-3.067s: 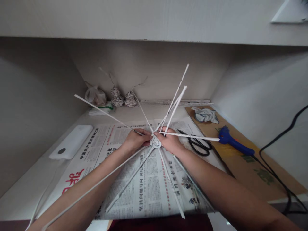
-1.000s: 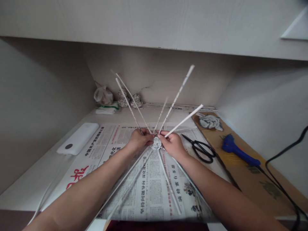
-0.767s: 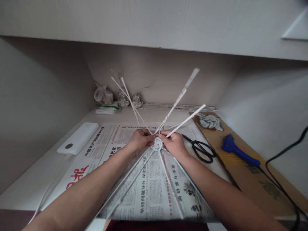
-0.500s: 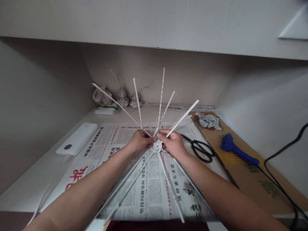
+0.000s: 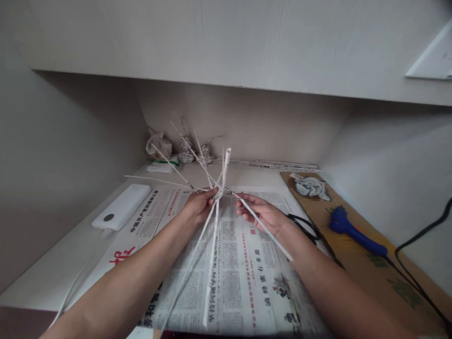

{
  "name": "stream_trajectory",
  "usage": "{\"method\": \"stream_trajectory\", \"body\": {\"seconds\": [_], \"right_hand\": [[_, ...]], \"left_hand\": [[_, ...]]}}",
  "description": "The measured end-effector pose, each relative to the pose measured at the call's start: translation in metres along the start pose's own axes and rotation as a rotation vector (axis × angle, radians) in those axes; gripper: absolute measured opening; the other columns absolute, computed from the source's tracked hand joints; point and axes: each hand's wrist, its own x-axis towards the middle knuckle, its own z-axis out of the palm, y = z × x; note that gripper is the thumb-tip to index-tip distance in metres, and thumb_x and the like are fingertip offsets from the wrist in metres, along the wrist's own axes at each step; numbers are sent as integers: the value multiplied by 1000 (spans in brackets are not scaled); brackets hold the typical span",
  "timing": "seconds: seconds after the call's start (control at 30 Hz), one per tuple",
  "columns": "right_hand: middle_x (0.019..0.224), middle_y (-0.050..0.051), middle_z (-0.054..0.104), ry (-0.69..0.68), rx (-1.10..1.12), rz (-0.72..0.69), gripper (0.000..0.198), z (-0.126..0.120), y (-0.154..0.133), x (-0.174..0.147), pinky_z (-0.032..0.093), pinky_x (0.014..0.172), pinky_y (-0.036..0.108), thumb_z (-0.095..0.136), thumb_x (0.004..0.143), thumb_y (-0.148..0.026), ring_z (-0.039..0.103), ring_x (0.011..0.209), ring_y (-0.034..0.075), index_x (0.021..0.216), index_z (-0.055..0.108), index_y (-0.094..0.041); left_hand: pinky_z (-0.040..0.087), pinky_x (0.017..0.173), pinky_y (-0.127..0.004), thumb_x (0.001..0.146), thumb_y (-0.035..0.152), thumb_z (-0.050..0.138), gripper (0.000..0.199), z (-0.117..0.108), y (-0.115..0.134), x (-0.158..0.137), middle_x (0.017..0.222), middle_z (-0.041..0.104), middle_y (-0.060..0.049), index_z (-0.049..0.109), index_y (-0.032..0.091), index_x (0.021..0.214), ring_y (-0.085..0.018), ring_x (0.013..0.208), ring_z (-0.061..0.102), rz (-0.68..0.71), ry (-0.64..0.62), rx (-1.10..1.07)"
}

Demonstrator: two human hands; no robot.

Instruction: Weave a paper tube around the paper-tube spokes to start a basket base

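My left hand (image 5: 202,203) is closed on the small woven centre (image 5: 219,190) of a piece made of rolled-newspaper sticks. Several sticks radiate from this centre, some pointing back and left, others toward me, one standing nearly upright. On the right side, my right hand (image 5: 259,210) has its thumb and forefinger closed around one paper stick (image 5: 270,233) that slants down over the palm. Its other fingers are loosely curled. Below the piece, printed newspaper sheets (image 5: 229,282) cover the table. Black-handled scissors (image 5: 306,227) lie partly hidden behind my right hand.
A blue glue gun (image 5: 356,230) with a black cord rests on brown cardboard (image 5: 381,278) at right, near a crumpled wad (image 5: 310,187). White power bank (image 5: 122,207) with a cable at left. Wound paper figures (image 5: 186,150) and long paper sticks (image 5: 268,165) line the back wall.
The woven piece has turned and tilted, shifting slightly left with my left hand. My right hand has moved from the centre out to a single stick. More of the scissors is covered.
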Motion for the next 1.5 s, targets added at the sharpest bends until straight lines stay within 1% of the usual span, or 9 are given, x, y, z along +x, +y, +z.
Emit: {"method": "stream_trajectory", "body": {"seconds": [0.13,0.27,0.4,0.57,0.73,1.07,1.2,1.33,1.5], "right_hand": [[84,1,68,-44,-4,-72,29,2,-5,-4,48,50,14,78,70,-27,69,72,12,97,69,-20],[75,3,68,122,-191,-118,34,10,6,2,44,42,17,75,72,-46,64,57,12,86,67,-16],[66,4,67,258,-307,-154,39,22,23,7,39,37,18,72,70,-53,61,52,12,78,66,-15],[60,1,64,321,-154,-131,38,27,24,6,35,35,19,72,68,-54,58,49,12,75,63,-17],[52,-3,59,468,-191,-176,32,27,29,8,33,37,20,77,63,-45,48,40,9,71,61,-18],[62,-1,65,391,38,-296,39,29,35,14,46,54,27,83,54,-38,59,54,14,80,65,-16],[64,-1,66,369,4,-333,38,25,36,17,47,56,26,84,52,-37,59,54,13,77,64,-16],[62,-1,64,414,-71,-394,34,18,40,22,46,55,27,80,59,-42,57,53,13,72,62,-17],[65,0,64,455,-287,-451,28,13,46,23,45,54,26,74,68,-42,57,57,13,77,64,-17]], "left_hand": [[36,36,-14,61,10,79,18,2,-5,-2,50,58,1,61,9,62,-4,38,46,11,1,-8],[29,35,-16,55,19,84,25,7,-18,-13,51,59,1,62,9,63,-2,36,41,57,-65,65],[30,37,-18,54,28,85,29,12,-25,-22,50,58,1,64,10,63,-3,37,39,96,-173,175],[33,38,-17,53,28,86,30,14,-26,-26,61,65,-2,68,10,70,-6,45,49,131,-146,284],[40,42,-18,50,29,87,34,12,-27,-27,63,65,-2,69,11,73,-10,51,56,86,-199,365],[46,43,-21,46,30,89,41,9,-28,-24,59,64,1,65,14,75,-12,50,57,96,-198,432],[43,40,-20,48,32,89,40,9,-26,-22,56,62,1,65,14,74,-10,46,54,131,-219,500],[41,38,-19,48,34,88,41,15,-23,-26,55,60,0,64,13,73,-9,44,51,166,-237,569],[34,33,-18,53,46,84,43,28,-19,-30,52,56,3,63,14,74,-8,40,45,187,-150,593]]}}
